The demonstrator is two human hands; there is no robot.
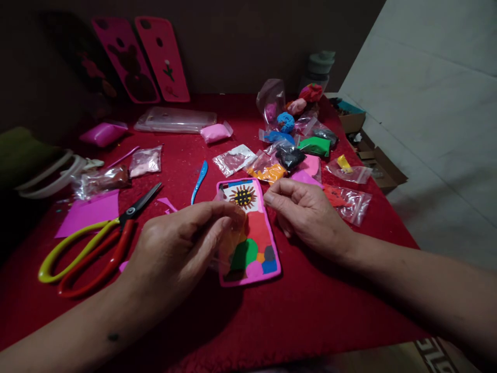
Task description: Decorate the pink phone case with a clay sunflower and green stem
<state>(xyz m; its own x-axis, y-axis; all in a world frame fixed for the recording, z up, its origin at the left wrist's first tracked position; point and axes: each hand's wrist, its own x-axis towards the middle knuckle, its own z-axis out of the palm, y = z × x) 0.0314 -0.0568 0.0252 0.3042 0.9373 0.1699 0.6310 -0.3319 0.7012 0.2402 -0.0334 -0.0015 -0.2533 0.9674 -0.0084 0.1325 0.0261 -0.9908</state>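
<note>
A pink phone case point(267, 259) lies on the red cloth in front of me, covered with coloured clay patches and a sunflower shape near its top. My left hand point(174, 254) hovers over its left side, fingers pinched on a small clear plastic bag point(229, 243) with orange clay inside. My right hand point(306, 212) sits just right of the case top, fingers curled with thumb and forefinger pinched together; what they hold, if anything, is too small to make out.
Scissors point(93, 243) with yellow and red handles lie at the left beside pink paper point(89, 210). A blue modelling tool point(199, 180) lies behind the case. Several clay bags point(295, 150) crowd the back right. Two pink cases point(143, 57) lean on the wall. A cardboard box point(373, 155) stands off the table's right edge.
</note>
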